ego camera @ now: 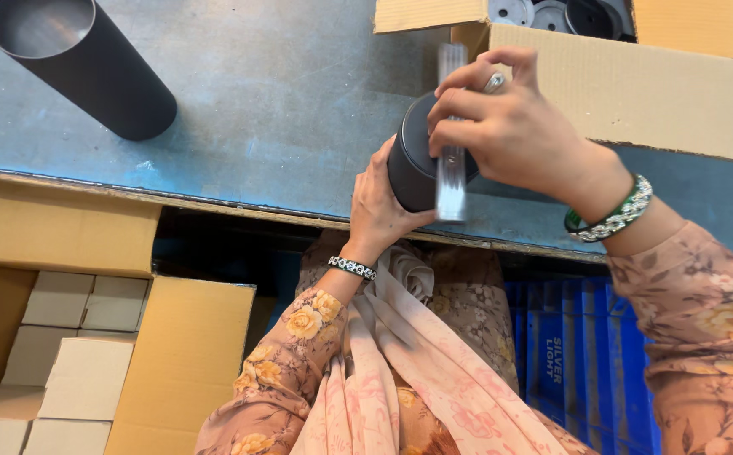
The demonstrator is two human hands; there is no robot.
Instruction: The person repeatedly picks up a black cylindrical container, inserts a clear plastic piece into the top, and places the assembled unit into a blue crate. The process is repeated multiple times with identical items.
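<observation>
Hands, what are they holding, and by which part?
Left hand grips the black cylinder around its side; right hand pinches the flat metal strip near its upper part, across the cylinder's end.

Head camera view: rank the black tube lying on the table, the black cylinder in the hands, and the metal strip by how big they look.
1. Black tube, largest.
2. Black cylinder, held by the left hand; partly hidden, so its full size is unsure.
3. Metal strip, gripped by the right hand; long but narrow, smallest.

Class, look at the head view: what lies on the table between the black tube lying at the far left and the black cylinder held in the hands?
Nothing: in the head view, only bare blue table separates the black tube from the black cylinder.
</observation>
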